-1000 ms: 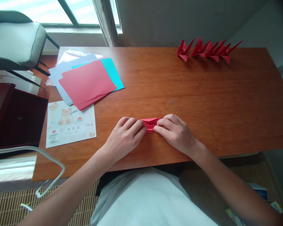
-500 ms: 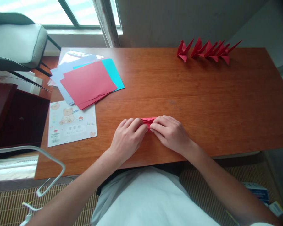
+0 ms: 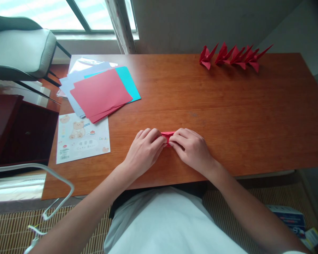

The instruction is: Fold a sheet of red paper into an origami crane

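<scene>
Between my hands, near the front edge of the wooden table (image 3: 175, 106), is a small piece of folded red paper (image 3: 168, 134). My left hand (image 3: 147, 146) pinches its left end with thumb and fingers. On the opposite end, my right hand (image 3: 190, 146) has its fingers closed in the same way. Only a narrow strip of the paper shows; the fingers hide most of its folds. Several finished red paper cranes stand at the back of the table, among them a crane (image 3: 207, 57) at the left of the row.
Red sheets (image 3: 102, 93) lie over a turquoise sheet (image 3: 128, 83) and pale blue sheets (image 3: 69, 95) at the left. A bear-printed sheet (image 3: 83, 139) lies in front of them. A chair (image 3: 23, 49) stands beyond the left edge; a white bent tube (image 3: 58, 178) is at lower left.
Both hands stay on the folded paper, and their fingers have shifted slightly, covering a little more of it. The whole view has moved a touch.
</scene>
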The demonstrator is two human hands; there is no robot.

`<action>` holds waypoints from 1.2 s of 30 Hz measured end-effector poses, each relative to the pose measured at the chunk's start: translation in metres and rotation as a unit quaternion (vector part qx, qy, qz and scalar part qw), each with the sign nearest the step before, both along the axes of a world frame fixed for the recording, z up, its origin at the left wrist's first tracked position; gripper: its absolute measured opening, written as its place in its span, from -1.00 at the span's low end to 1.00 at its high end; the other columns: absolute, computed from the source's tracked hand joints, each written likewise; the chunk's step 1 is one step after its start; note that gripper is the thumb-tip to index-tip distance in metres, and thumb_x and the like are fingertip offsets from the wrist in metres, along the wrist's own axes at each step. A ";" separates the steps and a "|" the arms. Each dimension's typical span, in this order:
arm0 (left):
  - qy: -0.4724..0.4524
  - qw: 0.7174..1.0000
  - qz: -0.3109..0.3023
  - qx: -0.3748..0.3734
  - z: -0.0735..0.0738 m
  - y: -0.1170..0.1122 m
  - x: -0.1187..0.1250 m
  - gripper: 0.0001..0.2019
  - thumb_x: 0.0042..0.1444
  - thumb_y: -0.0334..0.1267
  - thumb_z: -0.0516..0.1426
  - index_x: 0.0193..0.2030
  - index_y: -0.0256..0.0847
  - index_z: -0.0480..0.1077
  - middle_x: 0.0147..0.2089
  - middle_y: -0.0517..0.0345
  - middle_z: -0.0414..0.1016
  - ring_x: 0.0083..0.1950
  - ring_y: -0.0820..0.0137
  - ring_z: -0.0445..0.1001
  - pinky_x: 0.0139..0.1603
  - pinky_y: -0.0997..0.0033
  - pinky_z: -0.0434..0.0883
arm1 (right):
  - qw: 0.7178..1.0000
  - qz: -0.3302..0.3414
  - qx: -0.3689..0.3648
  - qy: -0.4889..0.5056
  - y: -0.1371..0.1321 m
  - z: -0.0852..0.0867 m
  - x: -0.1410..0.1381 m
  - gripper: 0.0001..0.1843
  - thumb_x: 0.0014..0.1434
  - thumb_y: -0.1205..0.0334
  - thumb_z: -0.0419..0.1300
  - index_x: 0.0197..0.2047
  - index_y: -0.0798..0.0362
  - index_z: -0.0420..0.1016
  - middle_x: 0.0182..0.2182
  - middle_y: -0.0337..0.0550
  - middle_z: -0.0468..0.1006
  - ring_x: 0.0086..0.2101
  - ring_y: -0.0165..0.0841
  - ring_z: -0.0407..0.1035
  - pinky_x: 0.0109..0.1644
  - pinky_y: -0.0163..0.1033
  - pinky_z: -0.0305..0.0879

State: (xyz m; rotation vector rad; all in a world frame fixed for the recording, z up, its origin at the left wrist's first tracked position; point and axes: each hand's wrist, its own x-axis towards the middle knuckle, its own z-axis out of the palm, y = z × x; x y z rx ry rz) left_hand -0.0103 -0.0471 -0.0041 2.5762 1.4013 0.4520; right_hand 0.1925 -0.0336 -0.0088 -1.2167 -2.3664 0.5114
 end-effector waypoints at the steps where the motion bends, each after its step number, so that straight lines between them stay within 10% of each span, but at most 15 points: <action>1: 0.003 1.000 -0.002 -0.003 0.000 0.001 -0.001 -0.79 0.40 -0.23 0.02 -0.18 -0.18 0.46 -0.21 0.05 0.45 -0.19 0.27 0.33 -0.16 0.25 0.28 | 1.000 0.000 0.001 -0.005 0.000 0.000 0.000 -0.86 0.35 0.27 0.16 -0.26 -0.01 0.50 -0.28 -0.17 0.54 -0.26 -0.27 0.36 -0.12 -0.17 0.26; 17: 0.135 0.988 -0.030 0.065 0.010 0.001 -0.017 -0.82 0.38 -0.29 0.03 -0.21 -0.22 0.42 -0.25 0.03 0.44 -0.23 0.21 0.31 -0.20 0.20 0.25 | 1.000 0.005 -0.003 -0.013 -0.001 0.000 0.000 -0.87 0.37 0.27 0.14 -0.23 0.00 0.49 -0.26 -0.14 0.53 -0.25 -0.25 0.35 -0.09 -0.15 0.27; 36: -0.024 0.995 0.088 -0.028 0.005 -0.011 0.012 -0.83 0.37 -0.26 0.05 -0.18 -0.12 0.47 -0.19 0.09 0.53 -0.18 0.27 0.42 -0.14 0.24 0.30 | 0.999 0.048 0.009 -0.015 0.006 0.004 0.026 -0.82 0.38 0.27 0.12 -0.21 -0.02 0.55 -0.25 -0.10 0.54 -0.23 -0.24 0.32 -0.12 -0.13 0.33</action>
